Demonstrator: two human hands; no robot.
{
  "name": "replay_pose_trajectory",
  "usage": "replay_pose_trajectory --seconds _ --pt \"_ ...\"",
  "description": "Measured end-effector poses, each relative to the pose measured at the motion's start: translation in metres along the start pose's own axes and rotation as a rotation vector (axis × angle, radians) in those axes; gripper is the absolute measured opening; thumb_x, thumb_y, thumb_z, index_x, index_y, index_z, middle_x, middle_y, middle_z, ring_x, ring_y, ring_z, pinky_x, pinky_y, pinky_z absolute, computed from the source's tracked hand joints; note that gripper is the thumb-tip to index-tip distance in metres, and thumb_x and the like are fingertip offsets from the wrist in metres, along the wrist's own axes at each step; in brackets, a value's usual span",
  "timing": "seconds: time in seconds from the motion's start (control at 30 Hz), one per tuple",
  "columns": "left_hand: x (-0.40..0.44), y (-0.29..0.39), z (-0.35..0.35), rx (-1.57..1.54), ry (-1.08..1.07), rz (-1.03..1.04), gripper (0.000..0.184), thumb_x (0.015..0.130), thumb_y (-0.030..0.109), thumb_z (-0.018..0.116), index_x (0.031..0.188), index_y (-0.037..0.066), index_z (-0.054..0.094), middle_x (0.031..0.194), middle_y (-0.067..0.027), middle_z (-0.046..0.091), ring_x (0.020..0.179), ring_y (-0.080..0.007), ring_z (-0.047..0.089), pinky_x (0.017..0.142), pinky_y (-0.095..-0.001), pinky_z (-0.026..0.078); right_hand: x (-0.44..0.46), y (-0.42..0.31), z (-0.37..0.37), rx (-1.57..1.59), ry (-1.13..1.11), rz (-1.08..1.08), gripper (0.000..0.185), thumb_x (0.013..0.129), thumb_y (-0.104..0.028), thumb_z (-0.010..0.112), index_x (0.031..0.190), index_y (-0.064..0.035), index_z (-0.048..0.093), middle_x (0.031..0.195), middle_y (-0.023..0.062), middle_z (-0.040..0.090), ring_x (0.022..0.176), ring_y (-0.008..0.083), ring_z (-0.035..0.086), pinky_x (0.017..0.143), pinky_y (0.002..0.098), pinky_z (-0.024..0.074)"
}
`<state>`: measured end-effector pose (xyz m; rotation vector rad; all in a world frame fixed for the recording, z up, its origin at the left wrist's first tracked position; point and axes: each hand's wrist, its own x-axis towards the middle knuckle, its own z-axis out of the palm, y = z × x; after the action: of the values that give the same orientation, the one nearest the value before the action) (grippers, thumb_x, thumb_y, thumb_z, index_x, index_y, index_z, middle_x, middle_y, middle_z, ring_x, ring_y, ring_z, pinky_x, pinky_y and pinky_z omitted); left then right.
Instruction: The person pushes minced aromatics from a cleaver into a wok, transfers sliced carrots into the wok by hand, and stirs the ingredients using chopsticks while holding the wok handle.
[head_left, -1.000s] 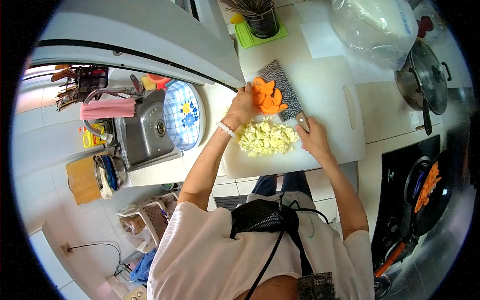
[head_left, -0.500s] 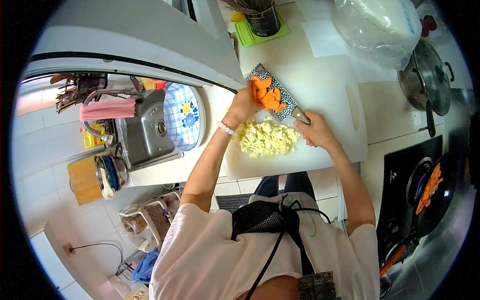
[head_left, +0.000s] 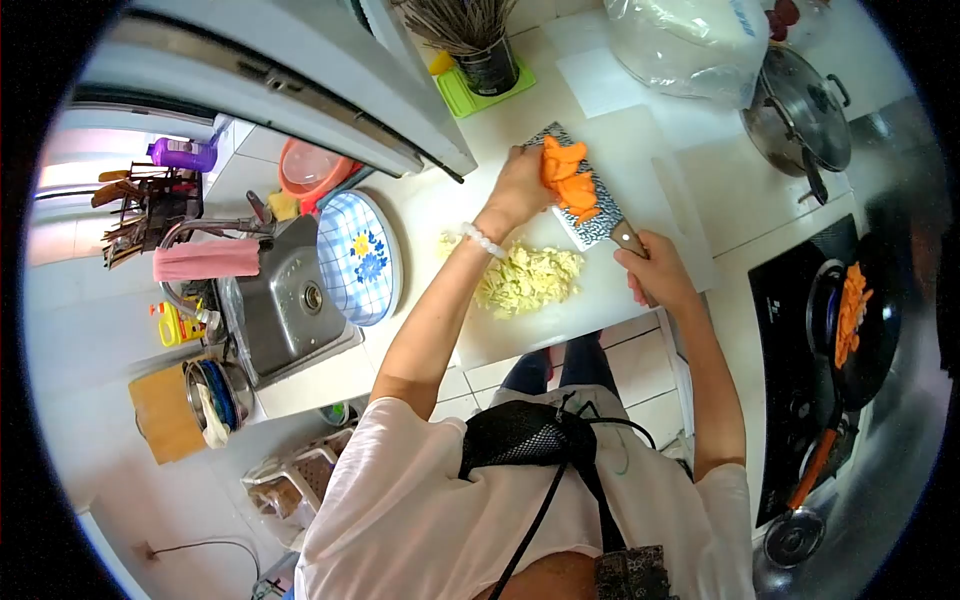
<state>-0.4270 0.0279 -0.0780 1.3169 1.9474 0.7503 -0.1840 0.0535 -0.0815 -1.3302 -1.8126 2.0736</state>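
The right hand (head_left: 658, 268) has its fingers wrapped round the knife (head_left: 604, 222), while the left hand (head_left: 520, 188), fingers partly curled, touches the carrot (head_left: 568, 182) on the blade, its hold unclear.

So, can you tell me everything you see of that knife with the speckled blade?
The broad, speckled black-and-white cleaver has a metal-looking blade, paler along one edge, and a brown, wood-looking handle. The bare right hand wraps its fingers around the handle. Flat orange food slices lie on the blade, with the bare left hand beside them. It slants over the white cutting board; whether it touches is unclear.
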Motion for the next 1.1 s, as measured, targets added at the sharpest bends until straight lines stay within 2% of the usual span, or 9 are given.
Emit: replay_pose_trajectory --seconds 0.1,0.17,0.27,0.4,0.7,0.97,1.0,1.07,1.1 --pt "-0.006 0.03 0.017 0.113 0.032 0.239 0.042 0.061 0.0 0.072 0.1 -0.003 0.059 0.096 -0.0217 0.054 0.086 -0.036 0.054 0.074 -0.0389 0.054 -0.042 0.001 0.001 0.034 0.128 0.047 0.02 0.086 -0.019 0.06 0.081 -0.0034 0.048 0.054 0.0029 0.049 0.038 0.0113 0.047 0.033 0.0276 0.0366" --pt "-0.009 0.051 0.032 0.15 -0.059 0.196 0.041 0.062 0.003 0.071 0.101 -0.002 0.057 0.101 -0.0238 0.052 0.091 -0.0391 0.054 0.082 -0.0417 0.05 -0.076 0.004 0.003 0.127 0.264 0.059 0.019 0.086 -0.019 0.061 0.08 -0.005 0.05 0.053 0.0028 0.049 0.037 0.0115 0.047 0.033 0.0265 0.0354" --pt "-0.021 0.09 0.059 0.143 -0.13 0.225 0.045 0.064 0.006 0.07 0.104 -0.003 0.052 0.109 -0.0267 0.047 0.1 -0.0449 0.052 0.085 -0.043 0.048 -0.125 0.01 0.004 0.22 0.38 0.019 0.019 0.086 -0.021 0.063 0.08 -0.007 0.051 0.054 0.0027 0.05 0.037 0.011 0.046 0.033 0.0252 0.0352" --pt "-0.026 0.132 0.101 0.101 -0.11 0.513 0.026 0.071 0.002 0.058 0.096 -0.007 0.055 0.107 -0.0318 0.047 0.085 -0.0443 0.058 0.077 -0.0442 0.052 -0.183 0.015 -0.006 0.281 0.538 0.028 0.02 0.086 -0.023 0.063 0.079 -0.0089 0.052 0.054 0.0022 0.05 0.035 0.0103 0.044 0.032 0.0235 0.0357" --pt "-0.049 0.29 0.15 0.085 -0.213 0.736 0.02 0.074 0.004 0.053 0.091 -0.006 0.059 0.107 -0.0345 0.05 0.095 -0.0464 0.056 0.086 -0.0448 0.047 -0.294 0.001 -0.074 0.372 0.741 -0.025 0.019 0.089 -0.023 0.061 0.081 -0.0086 0.051 0.055 0.0022 0.052 0.037 0.0107 0.047 0.034 0.0242 0.0385" --pt "-0.04 0.416 0.247 0.049 -0.393 0.77 0.029 0.072 0.009 0.067 0.097 -0.005 0.062 0.116 -0.0296 0.049 0.103 -0.0409 0.055 0.09 -0.0403 0.047 -0.369 0.02 -0.182 0.343 0.919 0.016 0.02 0.089 -0.023 0.061 0.084 -0.0067 0.051 0.056 0.0023 0.052 0.038 0.0105 0.047 0.033 0.0241 0.0386" --pt "-0.033 0.425 0.265 0.032 -0.438 0.783 0.049 0.059 0.01 0.077 0.102 -0.006 0.06 0.108 -0.0286 0.053 0.107 -0.0399 0.05 0.093 -0.0379 0.043 -0.375 0.024 -0.196 0.304 0.945 0.004 0.021 0.089 -0.024 0.062 0.085 -0.0063 0.051 0.057 0.0023 0.052 0.039 0.0104 0.047 0.033 0.0239 0.0389" --pt "-0.027 0.435 0.289 -0.005 -0.451 0.873 0.06 0.062 0.015 0.077 0.113 -0.005 0.055 0.111 -0.0262 0.053 0.109 -0.0393 0.049 0.095 -0.0394 0.041 -0.385 0.038 -0.224 0.232 1.0 0.0 0.023 0.089 -0.026 0.062 0.088 -0.0061 0.05 0.057 0.0009 0.051 0.039 0.0077 0.047 0.035 0.0221 0.0385" --pt "-0.017 0.434 0.309 -0.017 -0.445 0.896 0.065 0.063 0.016 0.077 0.119 -0.005 0.052 0.112 -0.0252 0.053 0.11 -0.0395 0.049 0.096 -0.0399 0.04 -0.388 0.043 -0.237 0.07 1.044 0.032 0.024 0.088 -0.024 0.062 0.089 -0.0039 0.049 0.058 0.0077 0.055 0.042 0.0186 0.053 0.038 0.0308 0.0426"
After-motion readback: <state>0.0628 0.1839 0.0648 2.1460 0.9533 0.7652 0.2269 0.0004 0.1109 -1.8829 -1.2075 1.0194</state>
